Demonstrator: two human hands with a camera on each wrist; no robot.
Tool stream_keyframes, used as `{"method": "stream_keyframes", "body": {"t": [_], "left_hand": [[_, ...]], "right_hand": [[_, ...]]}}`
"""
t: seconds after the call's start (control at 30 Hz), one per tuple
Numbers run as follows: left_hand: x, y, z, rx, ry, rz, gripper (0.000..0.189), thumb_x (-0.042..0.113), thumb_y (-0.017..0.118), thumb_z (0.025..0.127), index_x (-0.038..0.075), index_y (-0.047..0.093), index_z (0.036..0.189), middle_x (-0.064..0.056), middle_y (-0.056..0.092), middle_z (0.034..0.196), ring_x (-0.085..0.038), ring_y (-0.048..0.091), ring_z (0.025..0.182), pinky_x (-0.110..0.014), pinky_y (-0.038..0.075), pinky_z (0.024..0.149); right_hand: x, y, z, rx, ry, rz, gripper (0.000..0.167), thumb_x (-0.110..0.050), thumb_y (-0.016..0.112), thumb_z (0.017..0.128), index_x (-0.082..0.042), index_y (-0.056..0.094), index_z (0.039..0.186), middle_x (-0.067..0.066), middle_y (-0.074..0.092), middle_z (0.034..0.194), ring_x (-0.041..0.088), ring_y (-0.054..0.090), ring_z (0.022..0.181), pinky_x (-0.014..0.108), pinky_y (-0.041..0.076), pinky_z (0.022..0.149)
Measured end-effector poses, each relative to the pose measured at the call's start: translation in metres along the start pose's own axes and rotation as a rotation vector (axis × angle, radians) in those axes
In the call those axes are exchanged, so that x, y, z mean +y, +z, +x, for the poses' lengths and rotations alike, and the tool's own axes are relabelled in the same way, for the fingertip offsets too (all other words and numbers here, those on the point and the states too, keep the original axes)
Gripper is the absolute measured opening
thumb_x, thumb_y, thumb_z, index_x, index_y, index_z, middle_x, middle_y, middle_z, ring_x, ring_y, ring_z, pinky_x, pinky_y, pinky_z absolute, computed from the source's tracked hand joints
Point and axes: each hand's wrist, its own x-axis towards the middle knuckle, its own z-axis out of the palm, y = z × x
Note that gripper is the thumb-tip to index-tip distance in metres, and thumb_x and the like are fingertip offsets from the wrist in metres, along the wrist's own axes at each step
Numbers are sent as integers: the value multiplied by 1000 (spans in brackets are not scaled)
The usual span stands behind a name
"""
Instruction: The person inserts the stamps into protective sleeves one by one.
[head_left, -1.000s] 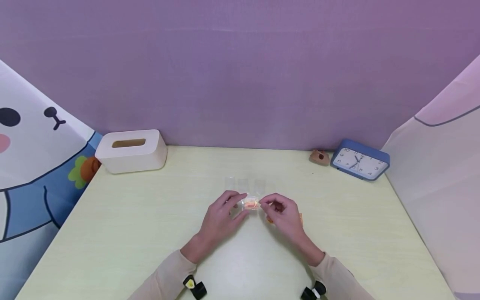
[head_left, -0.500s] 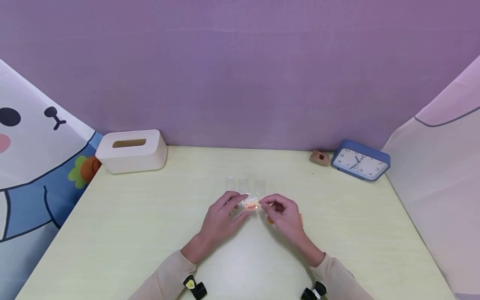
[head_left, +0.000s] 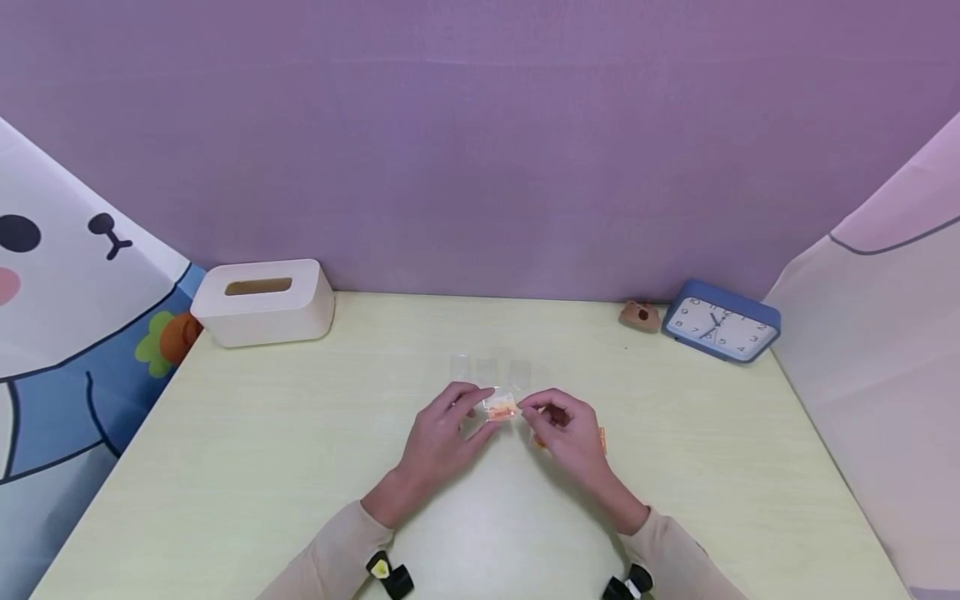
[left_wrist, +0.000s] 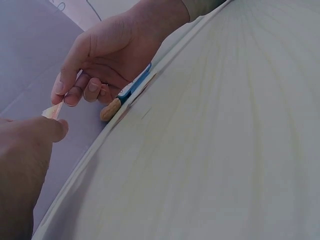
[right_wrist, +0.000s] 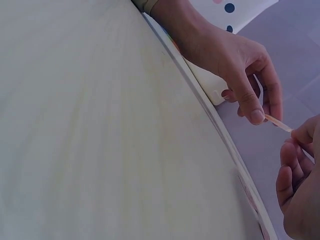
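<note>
A small clear plastic packet with orange print or contents is held above the table, stretched between the two hands. On its left edge, my left hand pinches it between thumb and fingers. My right hand pinches the opposite edge with thumb and forefinger, its other fingers curled in. From the left wrist view the packet appears as a pale sliver; in the right wrist view the packet is seen nearly edge-on. An orange item lies under the right hand, mostly hidden.
Just beyond the hands, several flat clear pieces, among them a clear piece, lie in a row on the pale table. At the back stand a white tissue box, a small brown object and a blue clock.
Both hands stay almost in place with the same pinch. The packet between them tilts slightly, and the shine on its surface shifts.
</note>
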Motion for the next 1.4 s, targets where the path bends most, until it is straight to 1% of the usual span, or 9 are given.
{"method": "stream_keyframes", "body": {"t": [0.13, 0.27, 0.5, 0.7, 0.87, 1.1, 1.23, 1.3, 1.4], "left_hand": [[1, 0, 0, -2, -10, -7, 49, 19, 100, 83, 6, 79, 125, -7, 71, 116, -15, 75, 82, -27, 62, 72], [2, -1, 0, -1, -15, -8, 49, 20, 101, 83, 6, 80, 125, -7, 71, 116, -14, 74, 82, -27, 62, 72], [2, -1, 0, -4, -16, 7, 48, 21, 100, 84, 7, 80, 125, -6, 70, 116, -14, 74, 82, -27, 61, 71], [2, -2, 0, -14, -25, 2, 45, 20, 98, 86, 7, 80, 125, -5, 71, 116, -14, 74, 82, -27, 61, 71], [1, -1, 0, -2, -28, -2, 46, 19, 99, 85, 7, 80, 125, -6, 71, 116, -14, 74, 82, -27, 61, 70], [2, -1, 1, 9, -116, -43, 48, 18, 99, 85, 7, 79, 127, -6, 72, 119, -14, 75, 83, -28, 62, 70], [3, -2, 1, 13, -146, -65, 48, 18, 98, 87, 6, 77, 128, -6, 71, 120, -16, 74, 84, -30, 62, 69], [3, -2, 1, 14, -140, -66, 48, 18, 97, 88, 6, 76, 129, -6, 72, 121, -16, 74, 84, -31, 62, 69], [4, -2, 1, 10, -114, -52, 48, 18, 97, 87, 8, 76, 129, -6, 72, 121, -15, 75, 86, -31, 63, 71]], "right_hand": [[0, 0, 0, -6, 15, -3, 4, 2, 77, 101, 1, 80, 104, 25, 66, 79, 26, 56, 57, 19, 46, 54], [2, -1, 1, -17, 2, -3, 4, 3, 77, 102, 1, 80, 104, 27, 66, 80, 23, 56, 57, 20, 45, 53], [5, 0, 1, -41, -32, 18, 7, 6, 75, 101, 3, 80, 105, 24, 62, 72, 14, 54, 56, 19, 43, 51], [6, 0, 0, -47, -37, 31, 7, 5, 75, 102, 3, 81, 105, 22, 61, 70, 17, 53, 55, 19, 42, 51], [5, 0, 0, -42, -29, 28, 7, 5, 74, 102, 3, 80, 106, 23, 61, 71, 20, 53, 55, 20, 43, 51], [2, -1, 0, -29, 4, 12, 6, 3, 74, 103, 2, 80, 106, 21, 62, 69, 19, 54, 56, 21, 45, 51], [0, -2, 0, -27, 27, 6, 6, 2, 74, 103, 5, 79, 107, 24, 63, 72, 22, 54, 57, 21, 45, 52], [-1, -2, 0, -18, 35, 7, 7, 2, 75, 103, 6, 79, 107, 24, 66, 77, 24, 55, 56, 21, 46, 52], [-2, -1, 0, -5, 39, 7, 8, -1, 79, 101, 3, 80, 108, 19, 71, 86, 20, 56, 56, 21, 46, 52]]}}
